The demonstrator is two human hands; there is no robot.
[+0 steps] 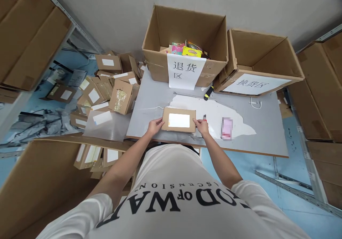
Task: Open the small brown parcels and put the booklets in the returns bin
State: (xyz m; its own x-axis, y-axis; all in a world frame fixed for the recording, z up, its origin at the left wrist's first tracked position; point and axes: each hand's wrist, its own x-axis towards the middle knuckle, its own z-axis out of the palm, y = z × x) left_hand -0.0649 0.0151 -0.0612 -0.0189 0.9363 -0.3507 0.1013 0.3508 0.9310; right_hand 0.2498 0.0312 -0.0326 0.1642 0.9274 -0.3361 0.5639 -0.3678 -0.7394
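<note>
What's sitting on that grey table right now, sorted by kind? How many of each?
Big open cartons with paper signs: 2
Small flat parcel held by the left hand and right hand: 1
Yellow-and-black marker: 1
Pink item, blurred: 1
Total: 5

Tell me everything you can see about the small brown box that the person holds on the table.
The small box is flat, rectangular and looks like brown cardboard, closed, with a white label covering most of its top. It lies flat near the front edge of the grey table. The left hand grips its left end and the right hand its right end. Something small and red shows at the right hand.
</note>
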